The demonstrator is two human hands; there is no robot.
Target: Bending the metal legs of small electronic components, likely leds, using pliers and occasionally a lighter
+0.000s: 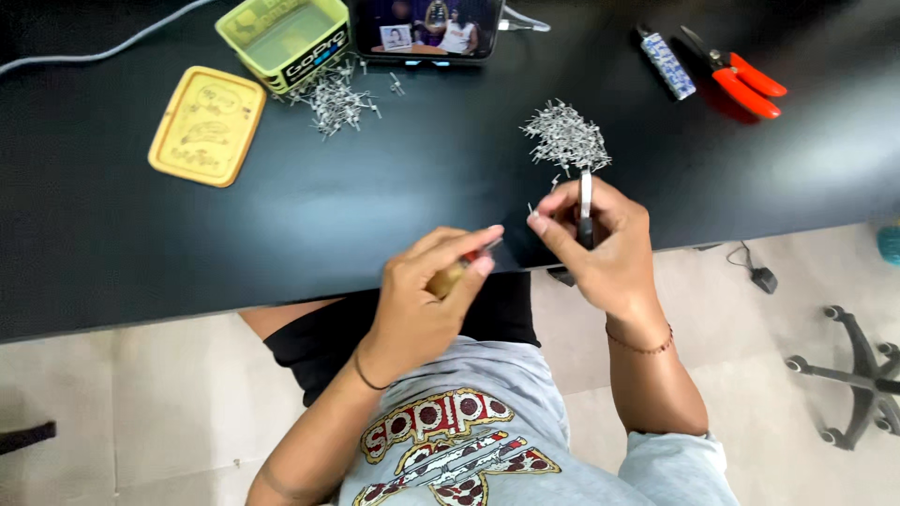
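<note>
Metal tweezers [586, 201] sit pinched in the right hand [600, 244] beside a pin heap [565, 138] on the black table [375, 197]; the left hand [427, 295] grips a small yellowish, red-tipped tool [454, 274].

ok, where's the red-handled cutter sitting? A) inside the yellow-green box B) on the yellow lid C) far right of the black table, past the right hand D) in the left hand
C: the red-handled cutter lies on the black table at its far right, beyond the right hand, apart from both hands.
</note>
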